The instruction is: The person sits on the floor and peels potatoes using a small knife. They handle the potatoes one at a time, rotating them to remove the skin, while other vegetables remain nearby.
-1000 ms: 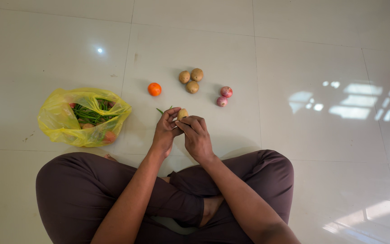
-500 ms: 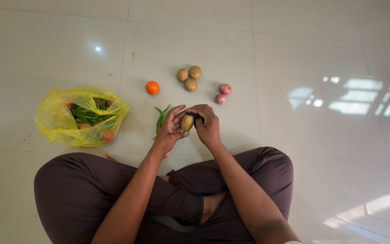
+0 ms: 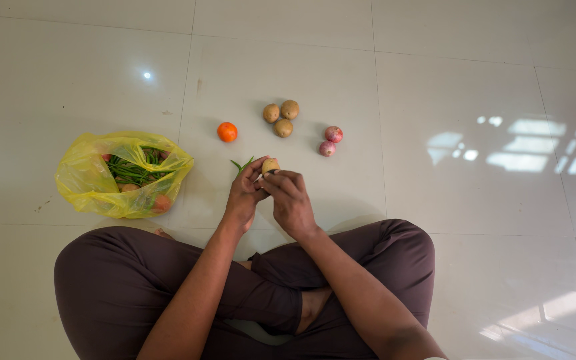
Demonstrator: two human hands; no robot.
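Seated cross-legged on pale tiled floor (image 3: 435, 80), legs in dark brown trousers (image 3: 115, 280) across bottom of frame. Both hands met at centre frame, just above the knees. Left hand (image 3: 245, 197) closed around lower part of a small potato (image 3: 270, 165), thumb and fingers curled on it. Right hand (image 3: 291, 200) also closed, fingertips pressed against the potato's lower right side; whether something thin sat in that hand could not be told. Potato held off the floor, tip poking up above both hands, long axis roughly upright and tilted slightly toward upper right of frame. Left hand slightly nearer and carrying it; right hand touching from the right.

Green beans (image 3: 241, 163) on floor just left of the potato, mostly hidden behind left hand. Three potatoes (image 3: 281, 119) clustered above centre, touching one another. Orange fruit (image 3: 227, 131) left of that cluster, apart from it. Two small red onions (image 3: 330, 141) right of cluster, close together. Yellow plastic bag (image 3: 88, 183) at left middle of frame, mouth open, green beans and some reddish produce inside, well apart from hands.

Open floor wide at right half and top of frame, window glare patches at right. Room tighter at left by bag, and below by knees.
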